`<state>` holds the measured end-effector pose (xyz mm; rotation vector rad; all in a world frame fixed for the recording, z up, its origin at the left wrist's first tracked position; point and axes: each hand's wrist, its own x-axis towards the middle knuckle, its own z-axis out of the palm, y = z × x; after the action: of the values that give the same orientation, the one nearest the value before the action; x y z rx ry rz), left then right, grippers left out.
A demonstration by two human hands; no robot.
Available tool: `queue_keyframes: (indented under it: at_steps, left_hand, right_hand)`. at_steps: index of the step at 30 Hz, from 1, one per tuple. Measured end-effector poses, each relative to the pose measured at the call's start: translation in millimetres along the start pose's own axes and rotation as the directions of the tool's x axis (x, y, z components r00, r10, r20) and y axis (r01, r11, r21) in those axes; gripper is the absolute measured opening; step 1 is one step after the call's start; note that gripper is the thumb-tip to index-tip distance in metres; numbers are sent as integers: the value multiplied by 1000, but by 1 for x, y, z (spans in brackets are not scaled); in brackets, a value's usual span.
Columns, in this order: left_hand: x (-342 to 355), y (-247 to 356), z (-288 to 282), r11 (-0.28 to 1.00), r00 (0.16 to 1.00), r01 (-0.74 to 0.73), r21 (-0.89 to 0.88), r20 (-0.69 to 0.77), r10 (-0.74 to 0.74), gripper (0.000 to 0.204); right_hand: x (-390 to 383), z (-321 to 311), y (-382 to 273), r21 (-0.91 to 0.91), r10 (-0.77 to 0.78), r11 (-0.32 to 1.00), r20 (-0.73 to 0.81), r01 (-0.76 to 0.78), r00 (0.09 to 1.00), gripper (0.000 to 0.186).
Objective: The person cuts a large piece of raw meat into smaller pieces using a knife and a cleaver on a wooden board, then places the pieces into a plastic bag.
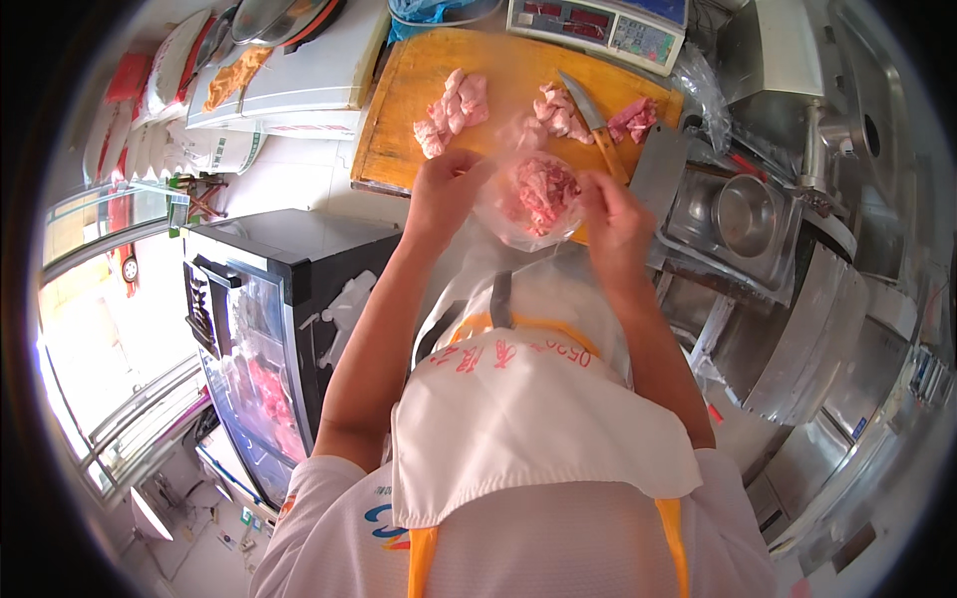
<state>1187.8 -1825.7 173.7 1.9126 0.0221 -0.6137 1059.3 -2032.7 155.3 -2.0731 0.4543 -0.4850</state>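
Observation:
Between my hands hangs a clear plastic bag (508, 221) with raw meat (544, 189) in it, just off the near edge of the wooden cutting board (409, 90). My left hand (446, 189) pinches the bag's left side, fingers closed. On the other side my right hand (615, 221) grips the bag's right edge. Beyond the bag, a pile of pale meat pieces (461, 105) lies on the board's left part. Another pile of pieces (560, 110) sits right of centre, beside a wooden-handled knife (581, 100). A darker red piece of meat (634, 120) lies right of the knife.
A digital scale (598, 35) stands behind the board. At the right are a cleaver-like metal blade (660, 169), a steel bowl (746, 214) in a tray, and a steel meat grinder (797, 90). A display fridge (289, 329) and a white chest (299, 85) are at the left.

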Motion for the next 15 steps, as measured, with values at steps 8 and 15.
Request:
queue_keyframes:
  at_steps: [8, 15]
  left_hand:
    - [24, -16, -20, 1000, 958, -25, -5, 284, 25, 23]
    - [52, -14, -105, 933, 930, -159, -324, 269, 252, 22]
  right_hand:
    - [-51, 34, 31, -681, 369, 665, -55, -305, 928, 20]
    - [-19, 11, -78, 501, 617, 667, 44, -552, 786, 21]
